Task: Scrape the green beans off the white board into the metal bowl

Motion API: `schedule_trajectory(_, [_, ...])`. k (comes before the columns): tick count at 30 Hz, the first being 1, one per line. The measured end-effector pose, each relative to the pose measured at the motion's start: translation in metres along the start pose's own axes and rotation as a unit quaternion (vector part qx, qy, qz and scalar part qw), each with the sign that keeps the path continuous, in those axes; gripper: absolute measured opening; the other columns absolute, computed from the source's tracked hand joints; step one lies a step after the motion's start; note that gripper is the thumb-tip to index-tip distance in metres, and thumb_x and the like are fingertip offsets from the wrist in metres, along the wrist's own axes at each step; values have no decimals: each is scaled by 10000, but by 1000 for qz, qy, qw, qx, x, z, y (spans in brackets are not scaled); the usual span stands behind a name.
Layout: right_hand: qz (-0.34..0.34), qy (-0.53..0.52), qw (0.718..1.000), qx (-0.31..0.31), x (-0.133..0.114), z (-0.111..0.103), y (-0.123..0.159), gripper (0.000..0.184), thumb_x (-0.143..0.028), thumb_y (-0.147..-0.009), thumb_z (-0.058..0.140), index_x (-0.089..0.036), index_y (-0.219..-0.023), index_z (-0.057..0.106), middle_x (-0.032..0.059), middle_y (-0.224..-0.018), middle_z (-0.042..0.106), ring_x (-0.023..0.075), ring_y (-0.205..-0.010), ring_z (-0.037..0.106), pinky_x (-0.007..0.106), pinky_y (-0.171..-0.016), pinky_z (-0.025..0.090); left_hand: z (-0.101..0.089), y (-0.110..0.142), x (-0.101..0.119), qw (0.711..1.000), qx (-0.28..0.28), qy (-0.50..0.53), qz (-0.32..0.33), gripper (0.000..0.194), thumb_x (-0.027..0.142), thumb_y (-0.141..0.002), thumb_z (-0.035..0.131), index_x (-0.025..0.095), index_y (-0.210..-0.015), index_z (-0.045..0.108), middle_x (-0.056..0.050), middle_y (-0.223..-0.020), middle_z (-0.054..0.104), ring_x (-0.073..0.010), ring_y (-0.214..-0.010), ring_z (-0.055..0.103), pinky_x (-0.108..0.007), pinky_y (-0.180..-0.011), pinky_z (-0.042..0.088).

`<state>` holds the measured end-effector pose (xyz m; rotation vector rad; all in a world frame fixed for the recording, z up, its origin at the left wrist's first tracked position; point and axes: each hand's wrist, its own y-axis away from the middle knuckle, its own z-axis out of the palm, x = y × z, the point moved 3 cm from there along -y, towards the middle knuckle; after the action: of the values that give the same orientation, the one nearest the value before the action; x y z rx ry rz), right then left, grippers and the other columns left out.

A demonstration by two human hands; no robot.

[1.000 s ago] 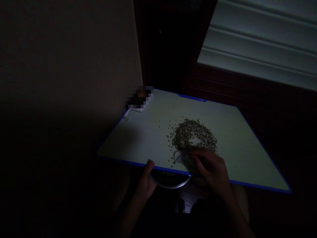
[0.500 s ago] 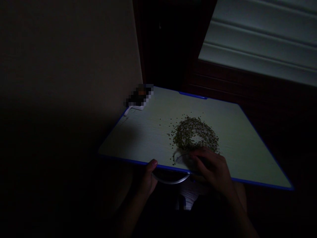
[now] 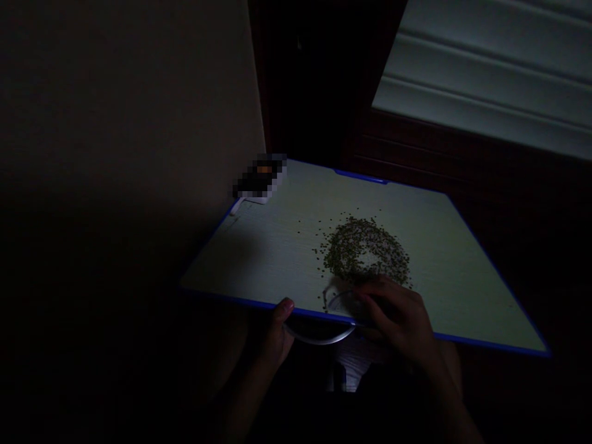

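Left hand (image 3: 279,332) clamped on the board's (image 3: 462,277) near edge, right hand (image 3: 401,313) beside the seeds (image 3: 345,248), its grip too dark to tell!

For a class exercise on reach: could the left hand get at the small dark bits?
Probably yes: once off the board, the left hand has a mostly open way to the small dark bits from their left.

Small dark grains (image 3: 346,246) on blue-edged off-white rectangular board (image 3: 462,283), R of ctr.; pixelated dark-and-white boxy item (image 3: 259,182) at far L corner (details hidden); curved silvery rim (image 3: 319,343) below near edge; pale slatted panel (image 3: 490,80) behind, R.
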<state>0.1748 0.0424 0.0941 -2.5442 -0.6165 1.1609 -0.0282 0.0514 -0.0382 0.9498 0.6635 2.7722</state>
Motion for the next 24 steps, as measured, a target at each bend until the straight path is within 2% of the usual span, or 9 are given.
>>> schedule_trajectory(2, [-7, -2, 1000, -3, 0, 0, 1, 114, -167, -943, 601, -235, -1000, 673, 16, -928, 726, 157, -855, 656, 280, -763, 501, 1, 0, -1, 1000, 3, 3, -17, 689, 410, -550, 866, 105, -1138, 678, -140, -1120, 751, -413, -1318, 499, -547, -1127, 371])
schedule_trajectory(6, [-17, 0, 1000, -7, 2, 2, 1, 122, -164, -932, 612, -240, -1006, 672, 11, -895, 722, 163, -828, 652, 292, -733, 501, -2, -2, 0, 1000, 24, 7, 15, 723, 368, -562, 864, 154, -1219, 651, -100, -1195, 730, -385, -1325, 503, -525, -1146, 354])
schedule_trajectory(10, [-8, 7, 1000, 1, 4, 2, 1, 119, -181, -946, 598, -245, -1006, 678, 19, -922, 730, 172, -852, 663, 312, -752, 513, -4, -3, -2, 1000, 17, 5, 15, 738, 380, -588, 852, 146, -1253, 633, -113, -1184, 733, -384, -1323, 505, -523, -1146, 354])
schedule_trajectory(15, [-29, 24, 999, 2, 3, 2, 0, 128, -195, -960, 586, -246, -1041, 671, 33, -962, 739, 183, -885, 675, 339, -799, 520, 0, -2, -1, 1000, 0, 9, 12, 729, 387, -583, 851, 145, -1240, 646, -120, -1187, 732, -396, -1317, 507, -542, -1141, 356])
schedule_trajectory(21, [-40, 8, 999, -16, 2, 2, -1, 152, -170, -960, 577, -239, -1059, 671, 38, -959, 740, 178, -868, 667, 327, -766, 520, 1, -1, -1, 1000, 12, -3, -5, 726, 424, -545, 859, 145, -1190, 679, -128, -1183, 732, -425, -1304, 511, -566, -1133, 359])
schedule_trajectory(24, [-46, -5, 999, -18, 1, 2, -2, 168, -148, -951, 585, -239, -1061, 673, 28, -956, 739, 168, -865, 660, 318, -771, 517, -1, -1, -1, 1000, 25, 1, -1, 718, 408, -537, 867, 153, -1180, 678, -116, -1178, 736, -406, -1332, 487, -536, -1151, 342])
